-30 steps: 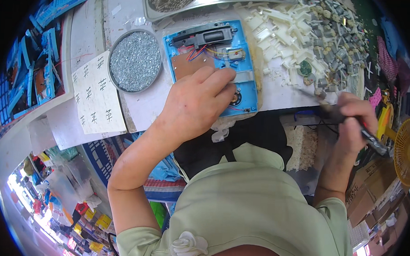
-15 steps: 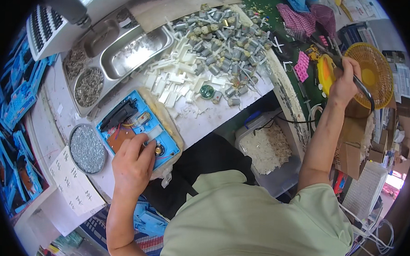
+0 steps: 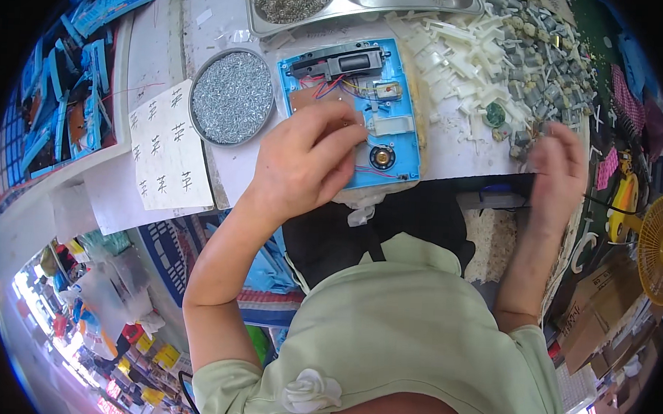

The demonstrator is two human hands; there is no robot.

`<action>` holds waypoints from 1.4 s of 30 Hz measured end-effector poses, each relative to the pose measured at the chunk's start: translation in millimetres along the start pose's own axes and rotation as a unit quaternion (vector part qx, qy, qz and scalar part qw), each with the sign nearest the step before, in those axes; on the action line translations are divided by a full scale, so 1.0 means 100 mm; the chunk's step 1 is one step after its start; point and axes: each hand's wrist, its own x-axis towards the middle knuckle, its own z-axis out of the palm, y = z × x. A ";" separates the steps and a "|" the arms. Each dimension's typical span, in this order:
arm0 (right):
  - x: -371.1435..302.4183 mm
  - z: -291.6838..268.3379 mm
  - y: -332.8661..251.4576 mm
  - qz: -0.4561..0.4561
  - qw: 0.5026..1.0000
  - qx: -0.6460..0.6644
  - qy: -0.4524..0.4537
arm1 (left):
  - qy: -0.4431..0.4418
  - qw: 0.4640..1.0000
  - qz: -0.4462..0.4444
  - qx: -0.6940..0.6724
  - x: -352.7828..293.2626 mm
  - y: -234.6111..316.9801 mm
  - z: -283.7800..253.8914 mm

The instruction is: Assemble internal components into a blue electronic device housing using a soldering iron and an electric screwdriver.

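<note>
White desk (image 3: pixel 452 159), scuffed, fronting the seated person. Left hand (image 3: pixel 304 158): fingers bent and drawn together at the brown circuit board (image 3: pixel 310 97); cannot tell whether anything is pinched. Right hand (image 3: pixel 559 172): motion-blurred, fingers partly curled; grip, if any, cannot be told.

Key relation: open blue plastic casing (image 3: pixel 404 110) lies ahead and to the right of the left hand's palm, its fingertips over the casing's left portion. Casing's long axis runs near to far, far end leaning slightly left. Left hand is clearly the nearer; from the right hand, the casing lies well apart, leftward.

Within casing: round speaker (image 3: pixel 382 158) toward the near end, just right of the left fingertips; black elongated housing (image 3: pixel 341 62) along the far edge.

Outward: screw dish (image 3: pixel 232 99) to the left; white plastic brackets (image 3: pixel 445 56) right of the casing; grey motors (image 3: pixel 544 76) farther right, beyond the right hand.
</note>
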 end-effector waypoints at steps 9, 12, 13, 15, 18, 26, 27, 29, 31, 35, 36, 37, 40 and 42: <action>-0.32 1.29 -0.12 -0.336 0.832 -0.359 -0.257 | -0.017 0.999 0.019 0.028 0.04 0.01 0.02; -0.33 1.29 -0.11 -0.344 0.824 -0.365 -0.262 | 0.008 1.000 0.007 0.008 0.02 0.00 0.04; -0.34 1.29 -0.12 -0.344 0.824 -0.366 -0.263 | 0.019 1.000 -0.003 0.001 0.00 0.00 0.06; -0.32 1.28 -0.17 -0.330 0.830 -0.357 -0.272 | 0.044 0.999 -0.004 0.008 0.02 -0.02 0.08; -0.15 1.27 -0.30 -0.302 0.853 -0.336 -0.263 | 0.075 0.995 0.014 0.059 0.12 -0.05 0.07; 0.34 1.55 -0.33 -0.305 0.807 -0.447 -0.237 | 0.116 0.986 0.005 0.119 0.25 -0.06 0.12; 0.35 1.56 -0.34 -0.305 0.797 -0.461 -0.245 | 0.113 0.986 0.007 0.122 0.26 -0.05 0.13; 0.34 1.55 -0.36 -0.298 0.797 -0.466 -0.244 | 0.107 0.985 0.014 0.131 0.31 -0.03 0.14; 0.35 1.52 -0.36 -0.260 0.818 -0.443 -0.258 | 0.087 0.987 0.001 0.139 0.33 -0.02 0.19; 0.48 1.47 -0.34 -0.080 0.875 -0.355 -0.318 | 0.064 0.985 -0.019 0.159 0.32 0.03 0.15; 0.49 1.46 -0.34 -0.025 0.881 -0.336 -0.332 | 0.067 0.985 -0.018 0.156 0.32 0.03 0.15; 0.47 1.48 -0.36 -0.101 0.851 -0.404 -0.321 | 0.070 0.985 -0.017 0.154 0.33 0.03 0.16; 0.33 1.57 -0.47 -0.290 0.727 -0.551 -0.290 | 0.078 0.985 -0.011 0.153 0.38 0.00 0.16; 0.27 1.62 -0.52 -0.369 0.652 -0.595 -0.292 | 0.073 0.986 -0.014 0.148 0.42 0.00 0.13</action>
